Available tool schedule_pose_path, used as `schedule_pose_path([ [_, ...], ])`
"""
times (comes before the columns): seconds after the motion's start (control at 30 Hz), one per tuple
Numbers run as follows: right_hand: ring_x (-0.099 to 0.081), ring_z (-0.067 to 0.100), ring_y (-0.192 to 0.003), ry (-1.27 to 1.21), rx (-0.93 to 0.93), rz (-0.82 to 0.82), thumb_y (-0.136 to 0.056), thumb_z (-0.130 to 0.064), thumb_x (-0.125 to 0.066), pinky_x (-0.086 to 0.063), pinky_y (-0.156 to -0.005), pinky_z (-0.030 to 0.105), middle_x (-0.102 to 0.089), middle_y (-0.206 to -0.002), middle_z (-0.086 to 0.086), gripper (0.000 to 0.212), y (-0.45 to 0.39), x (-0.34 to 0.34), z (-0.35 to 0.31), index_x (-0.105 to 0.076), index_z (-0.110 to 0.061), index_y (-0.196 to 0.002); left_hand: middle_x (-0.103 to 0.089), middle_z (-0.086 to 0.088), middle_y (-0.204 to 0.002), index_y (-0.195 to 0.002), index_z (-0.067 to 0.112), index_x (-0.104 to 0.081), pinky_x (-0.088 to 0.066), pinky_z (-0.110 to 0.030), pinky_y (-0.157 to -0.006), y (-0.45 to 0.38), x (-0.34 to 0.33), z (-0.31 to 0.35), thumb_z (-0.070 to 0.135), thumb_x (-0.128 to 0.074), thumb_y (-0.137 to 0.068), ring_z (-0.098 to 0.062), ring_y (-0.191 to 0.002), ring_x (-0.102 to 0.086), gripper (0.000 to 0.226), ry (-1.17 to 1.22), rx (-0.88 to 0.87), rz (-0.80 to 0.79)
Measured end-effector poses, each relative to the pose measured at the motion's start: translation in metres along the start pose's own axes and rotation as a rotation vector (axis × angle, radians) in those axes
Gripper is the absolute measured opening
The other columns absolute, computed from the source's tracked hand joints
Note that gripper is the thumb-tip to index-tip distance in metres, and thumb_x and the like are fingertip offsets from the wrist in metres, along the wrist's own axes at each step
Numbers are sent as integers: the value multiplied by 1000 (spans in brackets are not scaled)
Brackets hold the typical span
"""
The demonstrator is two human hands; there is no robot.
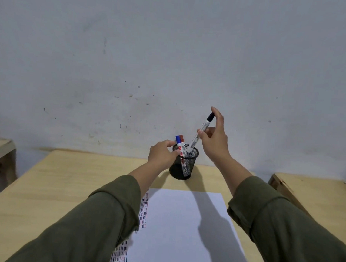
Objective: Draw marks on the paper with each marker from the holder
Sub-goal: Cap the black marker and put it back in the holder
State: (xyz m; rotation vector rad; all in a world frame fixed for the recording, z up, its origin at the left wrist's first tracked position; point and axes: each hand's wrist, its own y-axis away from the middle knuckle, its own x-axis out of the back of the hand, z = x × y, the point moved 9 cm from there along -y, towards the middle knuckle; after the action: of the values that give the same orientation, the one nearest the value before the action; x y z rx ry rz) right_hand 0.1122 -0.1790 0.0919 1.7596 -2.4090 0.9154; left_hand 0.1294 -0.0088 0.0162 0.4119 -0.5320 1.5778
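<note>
A black mesh holder [181, 170] stands on the wooden table beyond a white sheet of paper [176, 225]. My left hand [162, 155] grips the holder's rim on its left side. A blue-capped marker [177, 139] and a red-capped marker [181, 139] stand inside it. My right hand [215, 136] pinches a black-capped marker [200, 132], tilted, with its lower end just inside the holder's mouth. Rows of short red, blue and black strokes [143, 214] run down the paper's left edge, partly hidden under my left sleeve.
The light wooden table [68, 182] ends at a grey-white wall behind the holder. A wooden stool or crate [2, 154] sits at the far left, and another wooden surface [313, 190] lies at the right.
</note>
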Motion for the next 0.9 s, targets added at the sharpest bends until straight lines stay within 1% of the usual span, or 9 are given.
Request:
schedule_pose_path([
  [0.1,-61,16,-76,69,18,-68,-90,-7,-53,-40,-58,16,-63,-83,13,67,-1,-15,9,-26,-45,-138,-59,2,-134,-129,22,-57,-39,-34,-104,-6,-5,-4,33,-61,-87,-21,-126,-51,44,-44,-1,1],
  [0.17,-62,15,-76,126,11,-139,-90,-6,-55,-40,-54,15,-66,-87,14,68,-1,-27,17,-26,-44,-138,-60,2,-133,-129,21,-58,-39,-34,-103,-9,-7,-7,32,-61,-87,-21,-125,-52,43,-54,-5,8],
  [0.3,-60,13,-68,225,17,-246,-89,-7,-57,-40,-49,10,-66,-79,11,66,0,-45,30,-30,-43,-137,-63,1,-130,-126,18,-61,-41,-31,-100,-12,-10,-9,29,-62,-88,-19,-121,-55,40,-54,-25,26],
  [0.43,-60,15,-70,246,13,-310,-91,-9,-52,-39,-54,15,-69,-81,10,58,-1,-57,42,-36,-44,-134,-65,0,-127,-121,18,-64,-40,-29,-99,-15,-9,-15,29,-66,-85,-18,-119,-57,38,-26,-18,48],
  [0.5,-63,18,-77,234,7,-335,-91,-10,-52,-40,-57,13,-70,-85,8,55,1,-62,47,-39,-44,-132,-66,0,-125,-120,18,-65,-40,-26,-97,-15,-9,-19,28,-67,-84,-17,-118,-58,37,0,-10,58],
  [0.6,-60,16,-81,220,-1,-343,-90,-11,-52,-39,-63,8,-70,-90,2,54,0,-64,53,-44,-44,-133,-67,1,-123,-117,19,-67,-39,-23,-93,-16,-10,-22,28,-68,-83,-16,-116,-58,35,38,-4,71],
  [0.67,-55,13,-77,231,0,-337,-89,-12,-52,-38,-64,9,-72,-94,6,56,-1,-66,57,-44,-44,-134,-68,0,-121,-115,19,-67,-38,-23,-94,-17,-11,-24,29,-69,-82,-16,-116,-58,34,54,0,76],
  [0.8,-60,17,-84,243,9,-302,-88,-11,-55,-38,-63,6,-74,-95,6,66,-4,-63,60,-33,-43,-141,-69,-1,-117,-113,15,-66,-36,-15,-83,-13,-9,-26,25,-69,-82,-12,-110,-61,32,115,28,111],
  [0.9,-61,17,-82,200,-1,-218,-88,-10,-55,-39,-65,7,-71,-92,7,67,-2,-53,52,-29,-40,-143,-69,-2,-117,-116,12,-63,-37,-15,-81,-8,-7,-25,24,-67,-84,-12,-109,-62,34,155,49,116],
])
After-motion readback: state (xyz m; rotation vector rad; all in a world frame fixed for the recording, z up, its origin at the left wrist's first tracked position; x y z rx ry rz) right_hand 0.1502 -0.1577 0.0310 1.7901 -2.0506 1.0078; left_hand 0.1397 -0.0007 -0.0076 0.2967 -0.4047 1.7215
